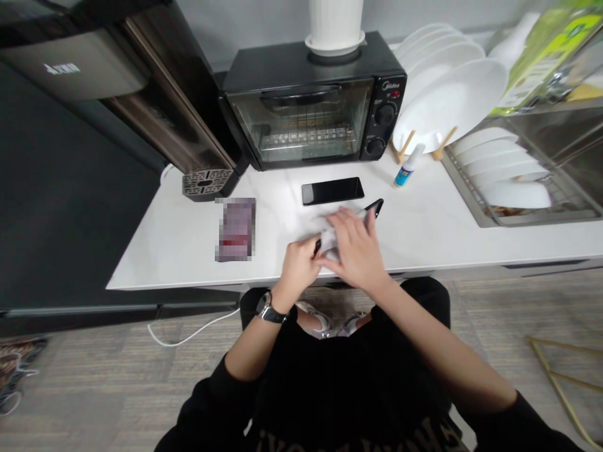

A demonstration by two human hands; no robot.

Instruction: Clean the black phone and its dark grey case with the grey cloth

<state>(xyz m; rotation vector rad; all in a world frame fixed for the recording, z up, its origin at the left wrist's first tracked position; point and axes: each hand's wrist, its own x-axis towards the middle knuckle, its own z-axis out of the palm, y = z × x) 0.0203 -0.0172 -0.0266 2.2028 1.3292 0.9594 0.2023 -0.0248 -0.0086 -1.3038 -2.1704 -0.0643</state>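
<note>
Right fingers point(338, 221) lie over white wipe point(328, 238) and black device point(375, 207).

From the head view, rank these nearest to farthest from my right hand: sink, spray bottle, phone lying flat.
1. Phone lying flat, just beyond the right hand.
2. Spray bottle, beyond and to the right.
3. Sink, farthest right.

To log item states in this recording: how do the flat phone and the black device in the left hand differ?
The phone lies flat on the counter; the device is gripped by the left hand. The phone's top face shows fully; the device is mostly hidden behind the right hand and white cloth. The phone runs nearly level across the picture; the device slants toward the upper right. Both look black.
</note>
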